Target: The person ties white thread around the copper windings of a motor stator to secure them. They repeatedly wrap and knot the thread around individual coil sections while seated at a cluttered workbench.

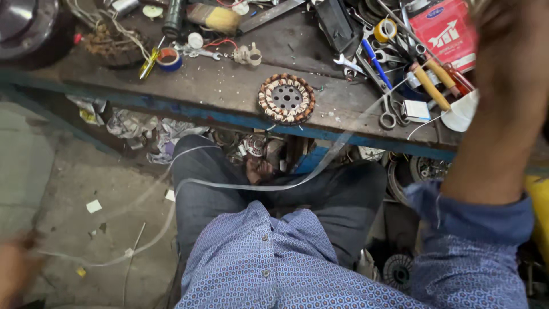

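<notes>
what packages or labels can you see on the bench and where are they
Red package: far right of the workbench, boxy, red with a white arrow graphic and a blue oval label.
Small white pad or card: right part of the bench near the front edge, beside the scissors, square, white with a dark border.
No screens or signs show.

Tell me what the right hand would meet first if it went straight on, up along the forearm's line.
The right hand points toward the clutter at the bench's far right; probably the red box comes first, though depth is unclear and the hand is blurred.
</notes>
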